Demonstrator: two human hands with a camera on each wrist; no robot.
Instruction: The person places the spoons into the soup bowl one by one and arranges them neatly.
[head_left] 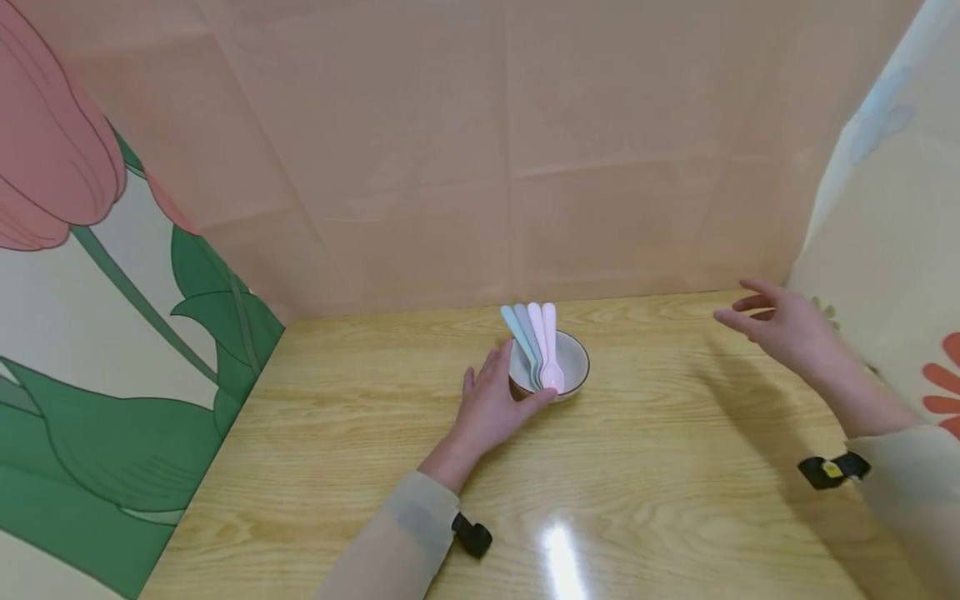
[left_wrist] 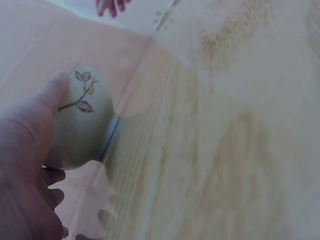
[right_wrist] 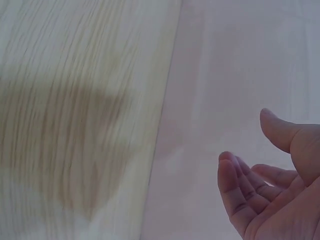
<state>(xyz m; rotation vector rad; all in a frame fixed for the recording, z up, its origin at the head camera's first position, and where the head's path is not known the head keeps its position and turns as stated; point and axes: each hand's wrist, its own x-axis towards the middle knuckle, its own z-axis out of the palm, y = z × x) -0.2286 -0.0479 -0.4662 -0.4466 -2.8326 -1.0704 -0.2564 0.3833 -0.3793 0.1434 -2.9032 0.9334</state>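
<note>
A small white bowl (head_left: 574, 363) with a dark rim stands on the table near its back edge. Several plastic spoons (head_left: 552, 372), in mint, grey-blue and pink, lean together inside it, handles toward the back. My left hand (head_left: 491, 407) holds the bowl from the left, thumb at the near side and fingers along the far-left side. A leafy branch decorates the outside of the bowl (left_wrist: 82, 125) in the left wrist view. Raised above the table at the right, my right hand (head_left: 795, 329) has nothing in it; its fingers are loosely bent and apart from the thumb.
The wood-grain table (head_left: 637, 483) ends at a plain peach cloth backdrop (head_left: 420, 167). A panel with tulip print (head_left: 112, 450) borders the left, and a pale flower-printed sheet (head_left: 900, 275) borders the right. Black straps with small devices sit at both wrists.
</note>
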